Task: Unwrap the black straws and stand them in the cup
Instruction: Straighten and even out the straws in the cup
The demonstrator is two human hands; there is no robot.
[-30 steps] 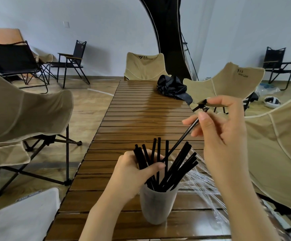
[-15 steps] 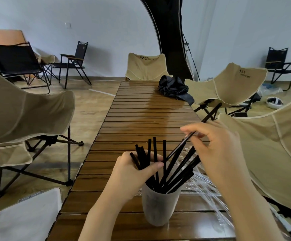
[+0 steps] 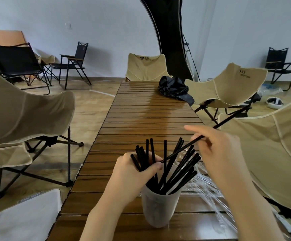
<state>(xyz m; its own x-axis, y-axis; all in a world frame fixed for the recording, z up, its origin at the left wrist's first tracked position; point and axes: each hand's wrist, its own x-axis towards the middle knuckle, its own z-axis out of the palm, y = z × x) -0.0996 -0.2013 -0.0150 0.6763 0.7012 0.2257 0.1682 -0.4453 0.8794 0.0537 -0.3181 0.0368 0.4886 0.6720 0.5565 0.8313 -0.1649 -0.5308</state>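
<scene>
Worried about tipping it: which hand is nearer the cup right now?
Left. The left hand holds straws just above the cup's left rim; the right hand is higher, off to the right, pinching one straw.

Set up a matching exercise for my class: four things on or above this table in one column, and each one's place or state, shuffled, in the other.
Things
1. translucent cup
2. single straw
3. clear wrappers
4. black fabric bundle

Places or states
A. at the far end of the table
B. pinched in the right hand
C. heaped to the right of the cup
D. upright, holding the bunched straws that the left hand grips

Pairs: 1-D, 2-B, 3-C, 4-A
</scene>
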